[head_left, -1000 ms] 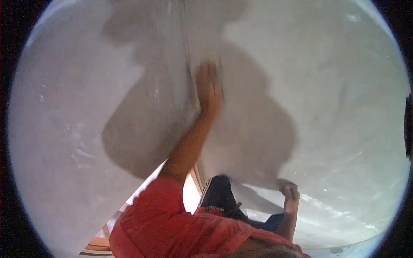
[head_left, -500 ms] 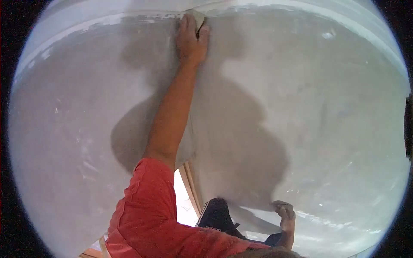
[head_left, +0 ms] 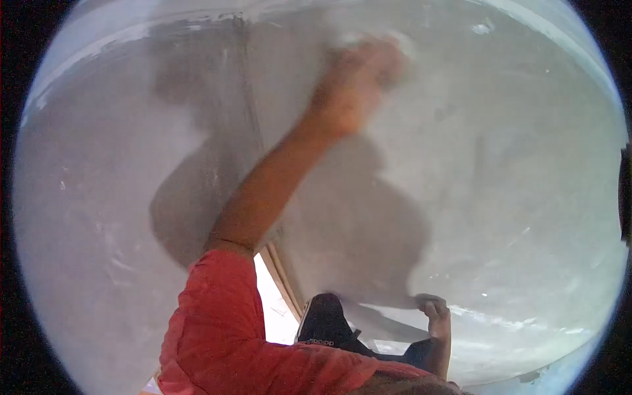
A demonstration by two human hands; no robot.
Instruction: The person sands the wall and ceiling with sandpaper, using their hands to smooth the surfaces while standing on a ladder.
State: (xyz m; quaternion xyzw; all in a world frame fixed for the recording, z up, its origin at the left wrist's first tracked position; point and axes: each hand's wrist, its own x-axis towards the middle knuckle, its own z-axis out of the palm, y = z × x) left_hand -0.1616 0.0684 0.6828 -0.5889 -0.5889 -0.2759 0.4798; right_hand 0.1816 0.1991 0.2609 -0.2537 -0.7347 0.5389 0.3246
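My left hand (head_left: pixel 362 76), blurred by motion, reaches up on the outstretched arm against a grey plastered wall (head_left: pixel 513 164). A pale, flat pad (head_left: pixel 398 45) shows at its fingertips; blur hides its exact kind. The pad seems to lie against the wall, a little below the white band (head_left: pixel 99 47) along the top. Low on the right, my right hand (head_left: pixel 438 317) is closed with curled fingers near the wall. Whatever might be in it cannot be made out.
A corner line (head_left: pixel 249 99) runs down the wall left of my raised hand. Below it, a wooden frame strip (head_left: pixel 283 280) borders a bright opening (head_left: pixel 271 299). My dark-trousered knee (head_left: pixel 324 319) is close to the wall. Shadows cover the middle.
My left hand has moved from the corner at the white band to the right and slightly down, with the pale pad. The view has shifted a little; my right hand stays about where it was.
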